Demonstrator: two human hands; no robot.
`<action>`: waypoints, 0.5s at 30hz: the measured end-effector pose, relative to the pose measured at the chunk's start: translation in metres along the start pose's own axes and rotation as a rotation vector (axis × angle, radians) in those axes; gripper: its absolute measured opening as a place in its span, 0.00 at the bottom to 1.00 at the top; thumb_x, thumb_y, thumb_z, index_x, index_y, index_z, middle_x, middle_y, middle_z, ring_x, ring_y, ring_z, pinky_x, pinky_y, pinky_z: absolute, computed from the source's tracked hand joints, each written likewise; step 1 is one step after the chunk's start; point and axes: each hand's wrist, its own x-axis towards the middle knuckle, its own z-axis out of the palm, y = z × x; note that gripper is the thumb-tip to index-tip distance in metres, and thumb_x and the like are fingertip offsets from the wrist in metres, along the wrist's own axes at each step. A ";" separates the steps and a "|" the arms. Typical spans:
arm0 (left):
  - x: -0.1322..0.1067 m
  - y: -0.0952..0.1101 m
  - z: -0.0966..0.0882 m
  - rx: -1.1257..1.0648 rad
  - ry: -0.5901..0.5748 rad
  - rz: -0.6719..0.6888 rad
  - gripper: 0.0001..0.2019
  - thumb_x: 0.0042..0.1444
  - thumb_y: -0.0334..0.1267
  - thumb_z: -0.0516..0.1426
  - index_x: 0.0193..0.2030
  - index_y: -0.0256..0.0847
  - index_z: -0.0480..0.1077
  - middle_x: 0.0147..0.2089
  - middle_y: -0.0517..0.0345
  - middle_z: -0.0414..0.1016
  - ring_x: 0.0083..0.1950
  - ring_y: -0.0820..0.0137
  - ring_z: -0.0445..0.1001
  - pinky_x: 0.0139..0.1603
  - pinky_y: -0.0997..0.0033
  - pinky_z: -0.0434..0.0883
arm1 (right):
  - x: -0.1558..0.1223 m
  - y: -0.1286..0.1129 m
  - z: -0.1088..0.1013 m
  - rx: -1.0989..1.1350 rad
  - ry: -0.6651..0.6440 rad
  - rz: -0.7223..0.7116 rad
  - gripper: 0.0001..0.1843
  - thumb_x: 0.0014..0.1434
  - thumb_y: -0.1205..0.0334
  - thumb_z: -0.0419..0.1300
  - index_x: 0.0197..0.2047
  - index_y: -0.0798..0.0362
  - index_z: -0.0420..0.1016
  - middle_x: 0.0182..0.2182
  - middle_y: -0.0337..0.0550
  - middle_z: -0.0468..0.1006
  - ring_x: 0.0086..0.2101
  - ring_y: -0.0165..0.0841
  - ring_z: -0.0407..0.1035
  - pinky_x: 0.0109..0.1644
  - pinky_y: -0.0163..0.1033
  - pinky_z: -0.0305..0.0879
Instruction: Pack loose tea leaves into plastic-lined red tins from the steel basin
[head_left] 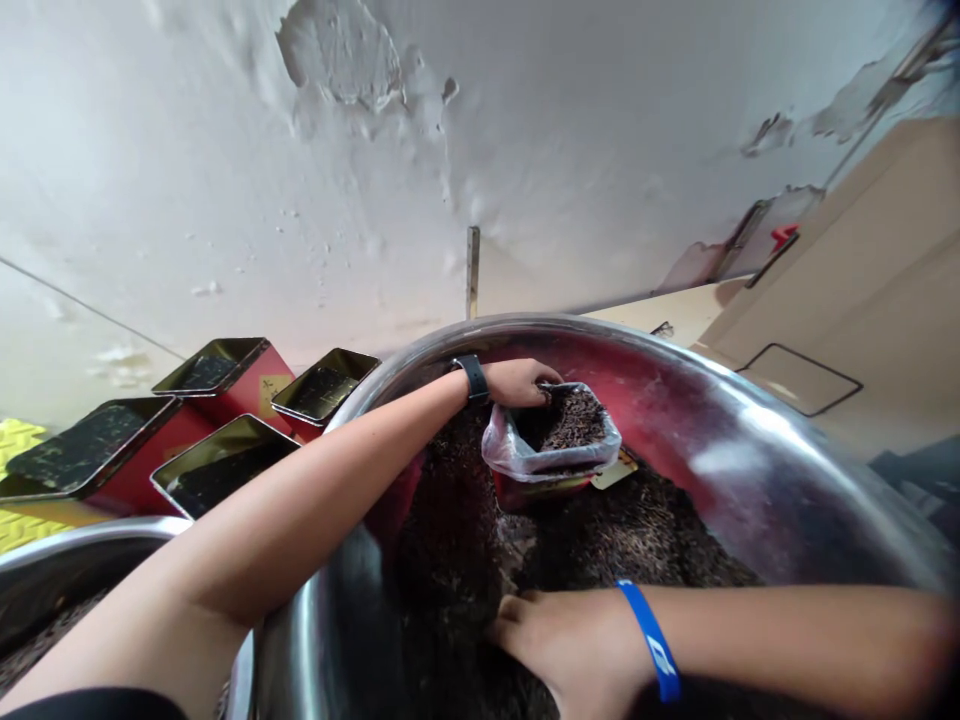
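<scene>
Inside a large steel tub (757, 430), a red tin (536, 492) stands among loose dark dried leaves (450, 520) that look like tea. A clear plastic bag (555, 462) lines the tin and folds over its rim; more of the leaves (577, 418) fill it. My left hand (521, 383), below a black watch, is closed on the tin's far left rim, its fingertips over the bag's edge. Closer to me, my right hand (581, 640), with a blue wristband, curls its fingers down into the leaves in the tub. Its fingertips are partly hidden in shadow.
Several open red tins (225, 375) stand left of the tub, some on a yellow textured mat (19, 440). A second steel tub (105, 530) with leaves is at lower left. Behind rises a peeling white wall (525, 150); a cardboard box (862, 250) is at right.
</scene>
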 end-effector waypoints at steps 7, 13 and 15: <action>0.003 -0.009 -0.001 -0.282 0.043 -0.015 0.17 0.53 0.38 0.47 0.47 0.35 0.67 0.47 0.54 0.71 0.46 0.70 0.67 0.46 0.74 0.63 | -0.008 -0.026 -0.020 -0.026 -0.291 0.119 0.27 0.43 0.63 0.59 0.49 0.58 0.65 0.38 0.59 0.75 0.33 0.42 0.72 0.19 0.32 0.52; 0.005 -0.014 0.005 -0.282 0.132 -0.045 0.26 0.58 0.52 0.40 0.44 0.36 0.69 0.45 0.53 0.72 0.45 0.70 0.68 0.47 0.73 0.63 | -0.023 -0.033 -0.042 -0.055 -0.045 0.051 0.15 0.49 0.56 0.56 0.41 0.51 0.69 0.33 0.46 0.77 0.28 0.33 0.70 0.21 0.30 0.50; 0.003 -0.016 0.005 -0.291 0.151 -0.059 0.27 0.58 0.53 0.40 0.43 0.35 0.70 0.43 0.52 0.73 0.43 0.70 0.69 0.45 0.73 0.64 | -0.036 -0.031 -0.065 0.010 0.172 0.052 0.17 0.49 0.48 0.56 0.37 0.51 0.69 0.30 0.41 0.76 0.27 0.31 0.69 0.24 0.31 0.54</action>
